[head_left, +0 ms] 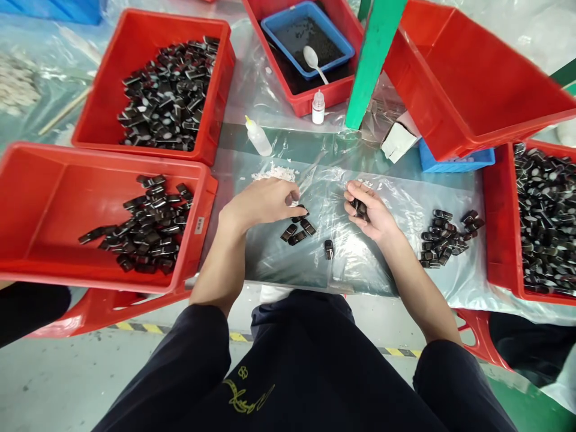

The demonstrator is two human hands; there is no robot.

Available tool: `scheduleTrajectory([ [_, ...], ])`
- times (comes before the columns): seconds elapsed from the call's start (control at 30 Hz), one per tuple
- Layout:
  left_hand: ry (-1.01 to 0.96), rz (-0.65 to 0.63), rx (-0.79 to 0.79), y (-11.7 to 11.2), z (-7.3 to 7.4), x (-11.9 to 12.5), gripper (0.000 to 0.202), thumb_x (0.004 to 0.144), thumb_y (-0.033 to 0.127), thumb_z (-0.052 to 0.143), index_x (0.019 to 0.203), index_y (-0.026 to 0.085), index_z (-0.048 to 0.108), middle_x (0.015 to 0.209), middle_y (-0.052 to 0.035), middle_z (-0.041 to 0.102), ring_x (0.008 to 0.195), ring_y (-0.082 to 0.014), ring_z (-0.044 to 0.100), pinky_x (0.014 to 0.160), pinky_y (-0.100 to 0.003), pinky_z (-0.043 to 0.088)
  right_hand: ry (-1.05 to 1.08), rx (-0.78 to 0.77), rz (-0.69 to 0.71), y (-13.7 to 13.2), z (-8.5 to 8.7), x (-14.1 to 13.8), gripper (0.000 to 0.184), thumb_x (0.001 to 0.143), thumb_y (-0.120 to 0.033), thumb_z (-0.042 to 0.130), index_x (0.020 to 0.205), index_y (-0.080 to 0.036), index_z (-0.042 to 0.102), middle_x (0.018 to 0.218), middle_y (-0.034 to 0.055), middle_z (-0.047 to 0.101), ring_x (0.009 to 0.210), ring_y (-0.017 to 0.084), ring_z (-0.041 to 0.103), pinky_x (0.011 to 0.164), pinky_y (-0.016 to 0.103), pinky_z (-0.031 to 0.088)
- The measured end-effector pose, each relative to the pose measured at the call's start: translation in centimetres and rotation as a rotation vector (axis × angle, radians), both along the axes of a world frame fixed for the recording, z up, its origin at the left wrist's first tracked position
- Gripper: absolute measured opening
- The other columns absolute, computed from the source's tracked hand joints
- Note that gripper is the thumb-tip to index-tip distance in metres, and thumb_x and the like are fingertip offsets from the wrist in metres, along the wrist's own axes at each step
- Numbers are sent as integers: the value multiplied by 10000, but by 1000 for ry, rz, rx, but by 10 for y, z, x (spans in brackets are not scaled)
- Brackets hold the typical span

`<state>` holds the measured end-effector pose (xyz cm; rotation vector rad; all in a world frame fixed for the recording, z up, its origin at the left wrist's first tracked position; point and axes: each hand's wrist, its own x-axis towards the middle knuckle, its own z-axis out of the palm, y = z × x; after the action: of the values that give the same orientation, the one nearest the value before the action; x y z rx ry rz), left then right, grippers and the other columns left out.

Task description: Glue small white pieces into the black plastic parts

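My right hand (371,213) is curled palm-up around small glossy black plastic parts (360,208); the fingers hide how many. My left hand (265,204) reaches in from the other side, fingers bent and thumb brought close to the index finger. Whatever lies between those fingertips is too small to make out. Just under the left thumb is a black part (300,213), in a small group with several more black parts (297,238). A single black part (329,249) lies nearer the table edge. Behind the left hand is a heap of tiny white pieces (275,173).
Red bins of black parts stand at left (58,162), back left (173,23) and right (500,240). Beyond are a dropper bottle (258,138), a small white bottle (318,108), a green post (373,60) and a tilted red bin (486,78). More black parts (443,237) lie right.
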<state>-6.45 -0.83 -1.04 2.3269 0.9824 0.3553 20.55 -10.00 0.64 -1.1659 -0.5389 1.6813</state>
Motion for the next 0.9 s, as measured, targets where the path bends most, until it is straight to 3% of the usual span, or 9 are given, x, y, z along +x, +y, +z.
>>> scheduleTrajectory([
  [0.17,11,20,-46,-10,-15,5,269,740,381,940,737,273,694,631,-13,634,694,-272,650,710,-360,465,-52,35,11,-1,-1,0,551,732,-519,1059,911,-241,619,789,-79,522,529,54,467,358,205,163],
  [0.3,22,-75,-53,-12,-11,21,205,777,291,883,792,275,680,653,-1,629,655,-249,608,709,-363,451,-131,89,38,-3,-2,-2,597,686,-609,1066,890,-249,636,786,-70,538,521,62,467,367,212,174],
  [0.4,8,-61,-38,-14,-1,34,135,835,288,834,872,260,708,747,-19,687,694,-251,630,724,-361,434,-297,156,97,-5,-8,-4,570,754,-701,997,936,-264,679,732,-64,539,509,97,470,392,238,228],
  [0.47,-20,-43,-2,-16,6,41,107,899,314,790,972,246,750,844,-42,740,758,-263,665,749,-360,438,-501,260,112,-6,-16,-5,527,825,-709,934,1013,-263,725,735,-50,579,544,126,504,461,267,347],
  [0.53,-50,-50,32,-18,12,45,162,962,372,761,1043,232,776,915,-62,774,807,-269,689,766,-360,450,-717,382,115,-7,-24,-5,470,893,-672,874,1068,-252,758,795,-23,650,646,162,579,613,308,482],
  [0.6,-81,-62,54,-19,16,48,215,997,422,757,1071,223,788,957,-77,791,848,-278,711,783,-361,470,-860,467,128,-7,-30,-4,410,959,-632,801,1067,-237,773,867,7,714,779,203,649,786,353,544],
  [0.73,-153,-41,52,-20,18,50,210,986,412,809,1078,223,804,999,-80,800,912,-289,733,833,-372,508,-940,549,162,-6,-31,1,340,1030,-568,717,1046,-233,775,933,29,758,884,231,684,889,369,537],
  [0.9,-418,121,-2,-15,15,52,139,969,362,845,976,225,821,995,-61,785,966,-252,722,905,-384,552,-882,562,21,-2,-29,5,341,1029,-573,747,974,-236,738,858,7,701,766,190,633,783,342,520],
])
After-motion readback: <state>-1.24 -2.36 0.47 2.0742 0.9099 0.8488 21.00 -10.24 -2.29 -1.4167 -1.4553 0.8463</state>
